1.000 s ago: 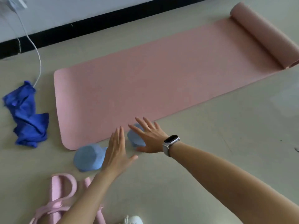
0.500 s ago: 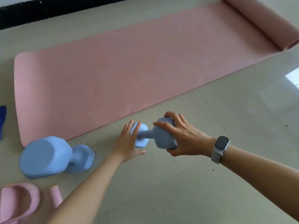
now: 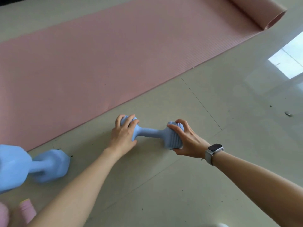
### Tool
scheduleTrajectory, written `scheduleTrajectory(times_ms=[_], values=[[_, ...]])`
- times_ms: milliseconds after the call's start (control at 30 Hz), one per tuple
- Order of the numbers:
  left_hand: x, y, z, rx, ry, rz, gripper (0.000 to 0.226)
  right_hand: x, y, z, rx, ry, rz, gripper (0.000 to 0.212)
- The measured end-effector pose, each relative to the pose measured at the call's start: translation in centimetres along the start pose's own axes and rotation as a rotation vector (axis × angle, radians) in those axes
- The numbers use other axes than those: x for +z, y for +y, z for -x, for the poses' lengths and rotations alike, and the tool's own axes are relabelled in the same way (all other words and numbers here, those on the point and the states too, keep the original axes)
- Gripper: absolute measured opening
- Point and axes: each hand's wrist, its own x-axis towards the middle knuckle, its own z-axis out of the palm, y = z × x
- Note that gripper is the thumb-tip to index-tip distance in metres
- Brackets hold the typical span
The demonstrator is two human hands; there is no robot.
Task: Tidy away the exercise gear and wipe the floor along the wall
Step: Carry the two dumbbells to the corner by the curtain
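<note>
A light blue dumbbell (image 3: 150,133) lies crosswise just off the near edge of the pink exercise mat (image 3: 114,54). My left hand (image 3: 123,134) grips its left head, fingers curled over the top. My right hand (image 3: 186,140), with a grey watch on the wrist, grips its ribbed right head. A second light blue dumbbell (image 3: 32,166) lies on the floor at the far left, blurred. The mat is spread flat, with its far right end rolled up (image 3: 260,12).
Pale floor tiles (image 3: 213,104) carry scattered dark specks of dirt. A pink strap or band (image 3: 27,210) shows at the bottom left corner. A bright window reflection (image 3: 288,61) lies on the floor at the right.
My left hand has closed over the dumbbell's left head, where before it only touched it. The dumbbell now spans both hands. The view has moved closer and to the right.
</note>
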Motion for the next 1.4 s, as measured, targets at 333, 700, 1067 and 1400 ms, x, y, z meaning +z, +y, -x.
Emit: scheduleTrajectory(times_ms=[333, 700, 1067, 1400], values=[[-5.2, 0.2, 1.2, -0.059, -0.087, -0.136, 0.065, -2.0, -4.2, -1.3, -0.055, -0.034, 0.223, 0.073], [-15.4, -9.5, 14.6, -0.354, 0.467, -0.298, 0.034, 0.0, -23.7, -11.2, -0.399, -0.105, -0.053, 0.046], [-15.6, -9.9, 19.0, -0.509, 0.537, 0.363, 0.084, 1.7, -32.4, -10.5, 0.002, -0.462, -0.928, 0.041], [-8.8, -6.3, 17.6, 0.069, 0.136, 0.055, 0.103, 1.5, -21.4, -4.2, 0.027, -0.589, -0.499, 0.087]])
